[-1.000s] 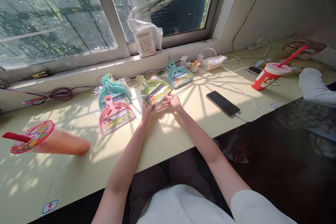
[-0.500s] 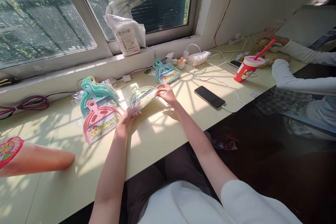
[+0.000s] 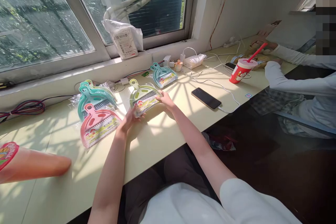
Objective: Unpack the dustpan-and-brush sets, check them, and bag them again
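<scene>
A green dustpan and brush set (image 3: 143,94) in clear wrapping is held over the table (image 3: 154,147). My left hand (image 3: 130,117) grips its lower left corner, and my right hand (image 3: 165,99) pinches its right edge. Left of my left hand lies a pink dustpan set (image 3: 98,124), overlapping teal sets (image 3: 94,94), with a green rim showing behind them. Another teal set (image 3: 163,75) rests beyond my right hand, near the wall.
A phone (image 3: 206,98) on a white cable lies to the right, near a red cup with a straw (image 3: 240,71). An orange cone-shaped object (image 3: 39,163) is at the left. Another person's sleeves (image 3: 275,73) are at the far right; a wrapped package (image 3: 126,43) stands on the sill.
The green set has tilted so its front now faces me more fully. Both hands still hold it. The whole view has shifted slightly.
</scene>
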A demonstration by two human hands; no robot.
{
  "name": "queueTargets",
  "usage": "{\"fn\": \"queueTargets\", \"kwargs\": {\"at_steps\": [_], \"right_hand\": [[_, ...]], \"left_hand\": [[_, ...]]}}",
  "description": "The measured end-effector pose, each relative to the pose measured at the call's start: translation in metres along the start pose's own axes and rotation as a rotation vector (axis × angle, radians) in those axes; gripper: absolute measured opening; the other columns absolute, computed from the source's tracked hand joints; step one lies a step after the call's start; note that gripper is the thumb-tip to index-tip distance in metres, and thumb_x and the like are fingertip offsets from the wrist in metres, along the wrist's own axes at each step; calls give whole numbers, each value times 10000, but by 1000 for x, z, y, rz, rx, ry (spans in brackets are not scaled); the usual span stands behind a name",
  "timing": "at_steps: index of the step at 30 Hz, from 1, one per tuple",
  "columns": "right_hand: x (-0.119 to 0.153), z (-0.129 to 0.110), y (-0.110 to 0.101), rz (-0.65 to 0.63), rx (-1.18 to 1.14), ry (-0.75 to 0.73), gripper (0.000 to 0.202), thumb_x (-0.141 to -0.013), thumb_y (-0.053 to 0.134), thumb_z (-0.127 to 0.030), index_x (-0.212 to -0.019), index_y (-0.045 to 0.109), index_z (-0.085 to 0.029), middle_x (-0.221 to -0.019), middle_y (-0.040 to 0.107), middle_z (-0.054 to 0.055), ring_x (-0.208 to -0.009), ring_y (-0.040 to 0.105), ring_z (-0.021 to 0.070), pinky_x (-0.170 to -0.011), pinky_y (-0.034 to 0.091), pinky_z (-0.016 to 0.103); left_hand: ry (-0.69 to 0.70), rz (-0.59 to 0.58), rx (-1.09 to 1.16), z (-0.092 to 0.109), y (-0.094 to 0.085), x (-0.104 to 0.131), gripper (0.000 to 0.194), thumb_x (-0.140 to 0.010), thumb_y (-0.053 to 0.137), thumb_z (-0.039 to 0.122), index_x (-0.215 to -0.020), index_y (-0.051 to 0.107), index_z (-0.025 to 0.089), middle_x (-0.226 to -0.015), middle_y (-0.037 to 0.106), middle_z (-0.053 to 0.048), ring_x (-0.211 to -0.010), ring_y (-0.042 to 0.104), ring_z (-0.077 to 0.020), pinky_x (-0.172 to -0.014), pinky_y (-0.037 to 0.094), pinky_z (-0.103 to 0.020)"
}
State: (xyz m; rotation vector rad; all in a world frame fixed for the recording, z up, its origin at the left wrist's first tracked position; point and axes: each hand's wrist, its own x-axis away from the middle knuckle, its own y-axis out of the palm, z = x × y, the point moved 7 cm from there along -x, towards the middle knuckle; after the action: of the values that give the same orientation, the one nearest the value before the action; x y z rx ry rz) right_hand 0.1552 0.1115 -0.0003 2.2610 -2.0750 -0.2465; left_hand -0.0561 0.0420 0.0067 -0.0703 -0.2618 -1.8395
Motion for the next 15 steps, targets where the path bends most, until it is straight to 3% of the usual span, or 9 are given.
{"fn": "queueTargets", "kwargs": {"at_steps": [2,4,6,8,11,15], "right_hand": [[-2,0,-9,87,-51,41,433,-721,734,-275,-1141,673,-191,-981,722,46,-854,668,186,-773,584,326],[-4,-6,-17,144,-83,19,475,-717,741,-302,-1174,666,-196,-989,730,39,-853,674,178,-766,581,309],[-4,-18,-24,126,-85,-39,505,-704,762,-342,-1177,667,-196,-1011,737,45,-886,680,190,-775,579,314],[-3,-34,-36,67,-48,-111,504,-691,785,-382,-1143,678,-188,-1031,743,57,-934,679,211,-799,575,328],[-1,-53,-76,8,88,-149,465,-701,797,-413,-1076,691,-159,-1016,749,83,-951,678,226,-846,563,358],[-8,-63,-148,70,409,-134,322,-747,772,-281,-1018,692,-126,-989,751,108,-913,682,208,-865,547,371]], "left_hand": [[99,-36,17,8,11,-1,623,-855,554,676,-1277,546,218,-1033,698,-116,-811,690,-220,-549,561,-295],[214,12,-30,16,20,-6,633,-814,645,617,-1309,495,253,-1183,657,-111,-869,701,-215,-585,581,-300],[275,170,-110,19,22,-14,622,-754,749,499,-1256,488,240,-1147,659,-90,-757,700,-172,-560,558,-267],[254,323,-159,17,27,-25,494,-766,726,468,-1128,536,191,-958,677,-58,-603,663,-142,-519,518,-249],[198,319,-280,12,52,-45,315,-795,665,444,-892,611,149,-775,665,-58,-554,650,-166,-517,489,-269],[311,212,-556,15,105,-71,200,-827,614,357,-784,691,178,-806,718,-95,-803,696,-242,-731,532,-342]]}}
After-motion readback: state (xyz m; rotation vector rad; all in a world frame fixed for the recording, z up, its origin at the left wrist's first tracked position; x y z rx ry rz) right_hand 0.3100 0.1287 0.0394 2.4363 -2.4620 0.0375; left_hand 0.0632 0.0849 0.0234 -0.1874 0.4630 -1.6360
